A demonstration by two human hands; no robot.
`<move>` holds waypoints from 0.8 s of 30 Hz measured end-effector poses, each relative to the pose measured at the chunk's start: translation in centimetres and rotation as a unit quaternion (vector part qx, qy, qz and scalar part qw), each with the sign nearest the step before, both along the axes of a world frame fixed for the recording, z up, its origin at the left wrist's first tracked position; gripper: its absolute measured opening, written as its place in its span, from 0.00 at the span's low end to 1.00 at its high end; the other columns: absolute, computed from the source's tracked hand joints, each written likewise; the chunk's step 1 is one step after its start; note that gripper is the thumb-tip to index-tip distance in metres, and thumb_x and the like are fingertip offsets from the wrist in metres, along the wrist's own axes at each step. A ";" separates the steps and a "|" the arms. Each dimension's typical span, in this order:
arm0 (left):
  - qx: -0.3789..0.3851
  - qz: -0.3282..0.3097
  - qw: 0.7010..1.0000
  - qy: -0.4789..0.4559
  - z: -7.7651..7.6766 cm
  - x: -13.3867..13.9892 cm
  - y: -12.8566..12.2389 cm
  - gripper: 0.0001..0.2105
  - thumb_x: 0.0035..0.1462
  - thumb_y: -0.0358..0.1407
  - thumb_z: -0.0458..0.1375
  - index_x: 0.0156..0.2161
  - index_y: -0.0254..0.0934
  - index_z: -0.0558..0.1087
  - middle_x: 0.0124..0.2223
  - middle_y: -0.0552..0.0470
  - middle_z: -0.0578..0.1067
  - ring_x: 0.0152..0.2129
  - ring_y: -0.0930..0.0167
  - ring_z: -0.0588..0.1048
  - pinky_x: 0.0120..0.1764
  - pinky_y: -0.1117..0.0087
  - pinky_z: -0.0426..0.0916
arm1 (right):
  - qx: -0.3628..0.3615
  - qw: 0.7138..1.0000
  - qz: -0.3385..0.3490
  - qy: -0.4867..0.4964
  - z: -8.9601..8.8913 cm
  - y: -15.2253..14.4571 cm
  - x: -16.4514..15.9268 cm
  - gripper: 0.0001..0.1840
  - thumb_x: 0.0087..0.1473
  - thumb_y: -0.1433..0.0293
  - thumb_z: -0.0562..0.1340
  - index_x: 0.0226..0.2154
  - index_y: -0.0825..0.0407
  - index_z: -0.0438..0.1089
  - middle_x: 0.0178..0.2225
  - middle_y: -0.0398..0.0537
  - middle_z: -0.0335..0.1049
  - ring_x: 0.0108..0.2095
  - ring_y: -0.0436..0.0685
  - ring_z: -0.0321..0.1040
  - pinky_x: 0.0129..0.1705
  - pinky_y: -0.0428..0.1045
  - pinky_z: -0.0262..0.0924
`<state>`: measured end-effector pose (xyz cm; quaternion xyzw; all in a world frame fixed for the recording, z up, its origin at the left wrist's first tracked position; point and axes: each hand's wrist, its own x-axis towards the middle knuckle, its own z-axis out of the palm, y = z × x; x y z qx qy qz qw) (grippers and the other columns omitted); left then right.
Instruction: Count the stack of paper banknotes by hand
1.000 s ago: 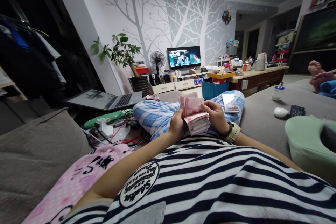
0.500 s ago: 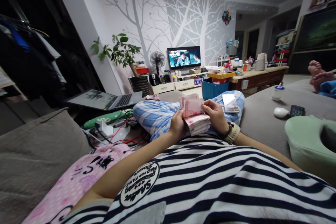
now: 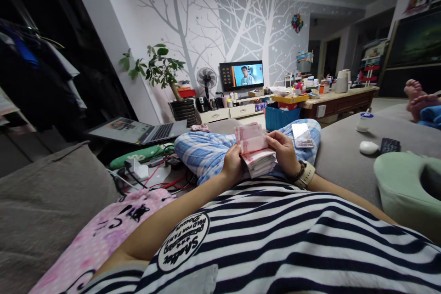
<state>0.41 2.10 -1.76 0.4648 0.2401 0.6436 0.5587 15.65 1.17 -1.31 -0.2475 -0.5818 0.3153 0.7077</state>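
A thick stack of pinkish-red banknotes (image 3: 259,163) is bent over in front of my belly, its upper notes standing up and fanned a little. My left hand (image 3: 233,164) is closed around the stack's left side, thumb along the fold. At the right edge of the raised notes, my right hand (image 3: 283,150) pinches a banknote (image 3: 254,143) between thumb and fingers. A dark bead bracelet and a pale watch (image 3: 307,173) circle the right wrist. On my right knee, in blue checked trousers (image 3: 203,151), lies a phone (image 3: 302,135).
An open laptop (image 3: 141,132) stands at the left above tangled cables and a white power adapter (image 3: 138,170). To the right on the grey sofa are a white mouse (image 3: 368,148), a dark remote (image 3: 390,145), a small bottle (image 3: 364,122) and a green neck pillow (image 3: 392,179). Another person's feet (image 3: 418,95) rest beyond.
The raised banknotes have shifted slightly as my right fingers work at their edge. Both hands stay nearly in place. The television picture and laptop screen have changed.
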 end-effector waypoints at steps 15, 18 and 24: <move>-0.010 -0.071 0.997 -0.006 0.3 0.0 -0.4 0.15 0.44 0.40 0.69 0.37 0.35 0.78 0.35 0.43 0.82 0.47 0.50 0.78 0.52 0.49 0.70 | -0.002 0.998 -0.064 0.005 -0.2 0.8 0.0 0.21 0.44 0.52 0.71 0.27 0.49 0.65 0.24 0.38 0.62 0.25 0.50 0.57 0.29 0.48 0.55; -0.006 -0.071 0.997 -0.002 0.3 0.0 -0.5 0.15 0.43 0.39 0.69 0.38 0.35 0.78 0.36 0.44 0.83 0.45 0.52 0.79 0.52 0.51 0.70 | -0.016 0.999 -0.050 -0.006 -0.2 0.9 0.1 0.21 0.44 0.52 0.70 0.27 0.50 0.65 0.24 0.39 0.62 0.25 0.50 0.57 0.28 0.48 0.55; -0.009 -0.058 0.998 0.004 0.4 0.0 -0.4 0.13 0.44 0.38 0.68 0.37 0.35 0.78 0.33 0.46 0.82 0.42 0.53 0.80 0.50 0.51 0.70 | -0.010 0.998 -0.041 -0.042 0.0 0.5 0.4 0.22 0.48 0.52 0.67 0.20 0.50 0.63 0.20 0.38 0.57 0.24 0.50 0.52 0.28 0.48 0.51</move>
